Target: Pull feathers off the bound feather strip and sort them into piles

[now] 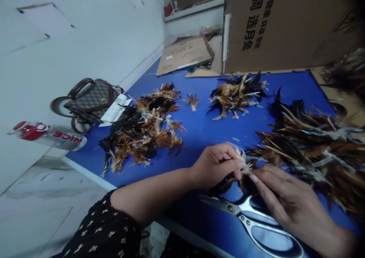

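Note:
My left hand (218, 166) pinches the pale quill ends of a small feather bundle (245, 169) low over the blue table. From the other side, my right hand (288, 197) closes its thumb and fingers on the same bundle. Dark and brown feather tips hang below the fingers, partly hidden. A loop of clear strip (238, 148) shows just behind the left fingers. Metal scissors (251, 222) lie under and beside the right hand, blades toward the left. A large pile of brown and black feathers (310, 147) spreads to the right.
Another feather heap (148, 128) covers the table's (196, 132) left part; a smaller one (236, 94) lies farther back, near a single tuft (192, 101). A handbag (92, 100) and a bottle (48, 135) line the left edge. Cardboard (185, 54) and a big carton (285, 29) stand behind.

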The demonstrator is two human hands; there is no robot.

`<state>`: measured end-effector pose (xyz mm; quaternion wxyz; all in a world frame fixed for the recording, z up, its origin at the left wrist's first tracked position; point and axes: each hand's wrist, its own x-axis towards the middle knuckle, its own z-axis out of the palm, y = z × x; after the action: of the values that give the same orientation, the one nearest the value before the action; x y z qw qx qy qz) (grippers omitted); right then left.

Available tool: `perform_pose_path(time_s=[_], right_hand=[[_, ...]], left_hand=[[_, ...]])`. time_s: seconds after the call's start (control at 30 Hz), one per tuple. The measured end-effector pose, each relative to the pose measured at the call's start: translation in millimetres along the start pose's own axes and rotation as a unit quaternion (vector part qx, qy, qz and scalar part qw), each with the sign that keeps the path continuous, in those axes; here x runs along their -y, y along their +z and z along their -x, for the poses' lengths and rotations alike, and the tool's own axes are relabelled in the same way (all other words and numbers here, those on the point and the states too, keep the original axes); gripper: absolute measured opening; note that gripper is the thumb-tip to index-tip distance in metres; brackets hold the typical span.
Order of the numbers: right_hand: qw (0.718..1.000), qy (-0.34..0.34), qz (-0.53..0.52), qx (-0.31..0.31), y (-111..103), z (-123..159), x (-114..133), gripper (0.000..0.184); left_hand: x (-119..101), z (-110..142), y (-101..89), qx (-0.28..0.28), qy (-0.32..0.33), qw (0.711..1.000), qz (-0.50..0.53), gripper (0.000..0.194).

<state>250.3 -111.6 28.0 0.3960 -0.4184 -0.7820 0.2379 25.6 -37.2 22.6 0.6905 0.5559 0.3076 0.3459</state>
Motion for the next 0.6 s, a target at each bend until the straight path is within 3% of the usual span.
perform_pose_path(time_s=[0.13,0.27,0.47,0.6], right_hand=[[0.997,-0.048,0.052,-0.043,-11,0,-7,0.026],[0.993,-0.044,0.059,-0.095,-10,2,-7,0.016],[0.996,-0.034,0.046,-0.071,-12,-5,-3,0.01],[0.999,-0.038,0.021,-0.032,-7,-4,-4,0.014]], left_hand=[[-3,5,5.0,-0.006,-0.024,0.999,-0.04,0.043],[4,8,11.3,-0.023,-0.017,0.999,-0.04,0.04],[14,6,12.2,-0.031,0.012,0.995,-0.091,0.033],[15,7,11.7,-0.023,0.082,0.978,-0.19,0.014]])
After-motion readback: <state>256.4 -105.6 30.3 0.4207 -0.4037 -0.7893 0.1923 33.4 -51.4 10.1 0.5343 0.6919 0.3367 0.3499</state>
